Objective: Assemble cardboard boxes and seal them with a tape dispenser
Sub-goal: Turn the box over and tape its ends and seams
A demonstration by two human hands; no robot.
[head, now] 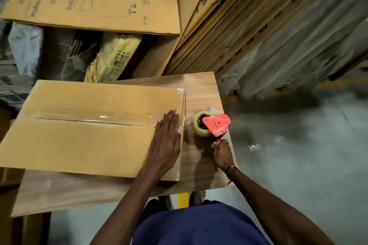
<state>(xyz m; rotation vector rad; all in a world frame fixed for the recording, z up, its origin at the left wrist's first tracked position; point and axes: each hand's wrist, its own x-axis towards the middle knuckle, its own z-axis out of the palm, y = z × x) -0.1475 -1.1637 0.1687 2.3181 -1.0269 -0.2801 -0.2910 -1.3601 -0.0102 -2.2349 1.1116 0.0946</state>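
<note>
A closed brown cardboard box (pixel 89 125) lay on a wood-grain tabletop (pixel 201 93), directly beneath the person's left hand (pixel 166 137), whose straight fingers pressed flat, close together, on the end of a clear tape strip (pixel 103 117) running along the centre seam. Just to the right of that hand, the right hand (pixel 222 154) curled around the handle of a red-framed tape dispenser with a clear roll (pixel 213 125), which sat on the table beside the box's right edge. The top seam appeared sealed, with a second tape piece showing at the far corner; any other seams were hidden, so what remained could not be judged. Beyond the hands, flattened printed cartons (pixel 93 6) and plastic-wrapped bundles of cardboard sheets (pixel 278 32) crowded the grey concrete floor (pixel 298 165).
</note>
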